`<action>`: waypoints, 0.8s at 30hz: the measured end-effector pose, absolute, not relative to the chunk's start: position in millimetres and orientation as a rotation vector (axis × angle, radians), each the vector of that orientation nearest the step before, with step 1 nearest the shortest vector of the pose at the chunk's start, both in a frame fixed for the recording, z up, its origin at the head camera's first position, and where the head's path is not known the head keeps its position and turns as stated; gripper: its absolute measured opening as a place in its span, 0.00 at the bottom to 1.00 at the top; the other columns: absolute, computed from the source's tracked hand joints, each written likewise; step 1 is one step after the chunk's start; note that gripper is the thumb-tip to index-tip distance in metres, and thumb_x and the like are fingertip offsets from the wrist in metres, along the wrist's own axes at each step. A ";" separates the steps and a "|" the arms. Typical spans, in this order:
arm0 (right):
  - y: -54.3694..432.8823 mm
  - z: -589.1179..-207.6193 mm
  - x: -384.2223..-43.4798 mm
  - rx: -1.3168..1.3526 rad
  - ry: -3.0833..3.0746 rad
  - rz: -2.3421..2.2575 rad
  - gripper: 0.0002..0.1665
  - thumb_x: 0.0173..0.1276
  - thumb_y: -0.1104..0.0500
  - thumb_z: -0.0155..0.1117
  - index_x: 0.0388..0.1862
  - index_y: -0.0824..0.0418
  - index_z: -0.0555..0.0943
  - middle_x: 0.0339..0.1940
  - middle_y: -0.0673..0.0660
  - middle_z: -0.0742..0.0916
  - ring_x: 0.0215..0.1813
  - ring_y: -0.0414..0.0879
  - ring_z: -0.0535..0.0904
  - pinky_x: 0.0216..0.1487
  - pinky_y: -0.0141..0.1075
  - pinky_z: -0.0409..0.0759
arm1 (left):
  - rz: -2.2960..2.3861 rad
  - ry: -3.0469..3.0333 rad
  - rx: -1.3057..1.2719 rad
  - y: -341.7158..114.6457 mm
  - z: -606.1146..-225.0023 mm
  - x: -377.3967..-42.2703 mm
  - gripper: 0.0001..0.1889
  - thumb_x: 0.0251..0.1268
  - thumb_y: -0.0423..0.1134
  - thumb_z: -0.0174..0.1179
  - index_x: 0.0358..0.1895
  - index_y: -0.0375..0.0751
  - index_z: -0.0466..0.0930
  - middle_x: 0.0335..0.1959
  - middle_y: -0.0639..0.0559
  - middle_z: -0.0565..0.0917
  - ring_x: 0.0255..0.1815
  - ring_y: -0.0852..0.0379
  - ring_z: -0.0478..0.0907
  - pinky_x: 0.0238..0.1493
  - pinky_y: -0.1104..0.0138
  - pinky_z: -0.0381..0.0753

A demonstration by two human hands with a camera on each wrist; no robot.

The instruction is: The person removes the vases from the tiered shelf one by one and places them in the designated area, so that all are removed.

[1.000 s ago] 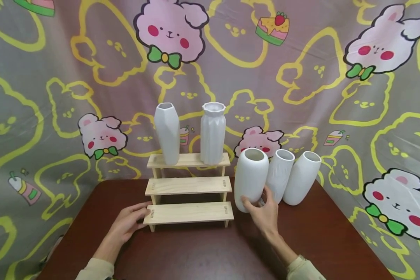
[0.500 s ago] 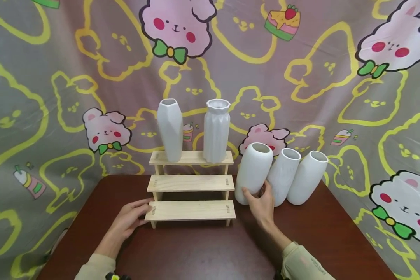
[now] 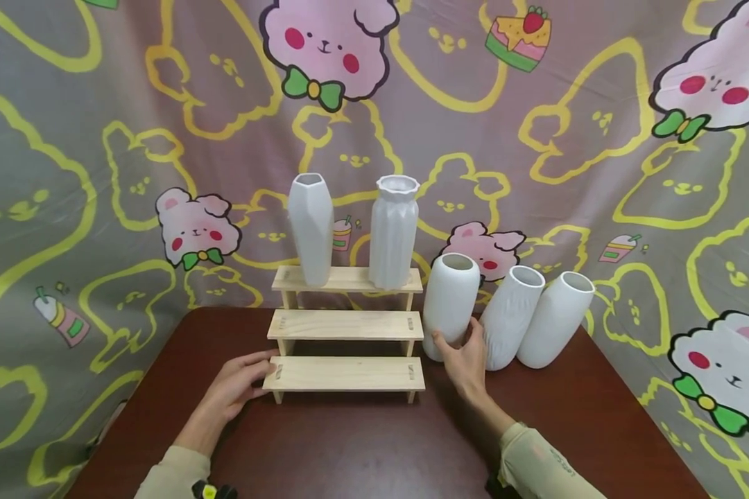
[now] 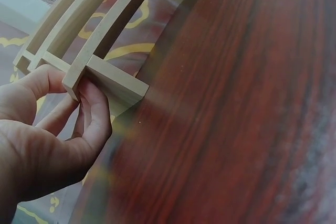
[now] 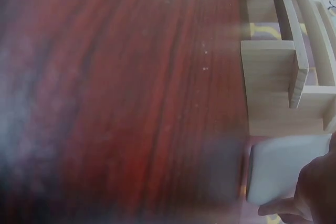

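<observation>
A smooth white vase (image 3: 451, 298) stands nearly upright just right of the stepped wooden stand (image 3: 346, 374). My right hand (image 3: 465, 360) grips it low down, thumb in front and fingers round its right side. In the right wrist view the vase's lower part (image 5: 286, 163) shows close to the stand's end panel, partly covered by the hand (image 5: 317, 190). My left hand (image 3: 237, 384) holds the left end of the lowest step; the left wrist view shows thumb and fingers pinching that board end (image 4: 79, 74).
On the top step stand a faceted white vase (image 3: 312, 229) and a fluted white vase (image 3: 394, 239). Two more white vases, one textured (image 3: 512, 319) and one smoother (image 3: 555, 322), stand at right on the dark red table (image 3: 349, 450). A patterned curtain (image 3: 537, 138) hangs behind.
The gripped vase has moved slightly back, tipped to the right half a second ago, and is now nearly upright. My left hand keeps its hold on the stand. The head view has shifted slightly.
</observation>
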State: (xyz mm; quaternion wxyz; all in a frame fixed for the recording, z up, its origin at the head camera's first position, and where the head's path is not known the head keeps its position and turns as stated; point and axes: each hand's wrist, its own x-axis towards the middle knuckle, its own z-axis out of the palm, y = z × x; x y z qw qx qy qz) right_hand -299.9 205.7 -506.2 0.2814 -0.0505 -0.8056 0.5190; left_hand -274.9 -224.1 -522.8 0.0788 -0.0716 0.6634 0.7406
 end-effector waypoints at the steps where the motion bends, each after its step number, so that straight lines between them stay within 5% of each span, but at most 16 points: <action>1: 205.8 -506.4 -299.8 -0.134 -2.156 1.394 0.50 0.59 0.51 0.79 0.72 0.69 0.65 0.62 0.68 0.77 0.62 0.59 0.74 0.59 0.52 0.73 | 2.210 1.992 -0.221 -224.1 -522.6 -274.9 0.27 0.69 0.30 0.60 0.69 0.25 0.71 0.57 0.36 0.80 0.45 0.49 0.83 0.43 0.54 0.84; 24: 210.5 -517.1 -295.8 -0.077 -2.105 1.567 0.50 0.58 0.56 0.81 0.73 0.67 0.63 0.65 0.67 0.76 0.64 0.59 0.75 0.61 0.52 0.75 | 2.232 1.949 -0.211 -224.1 -523.3 -273.4 0.27 0.69 0.30 0.59 0.70 0.26 0.70 0.56 0.38 0.81 0.46 0.50 0.83 0.44 0.54 0.83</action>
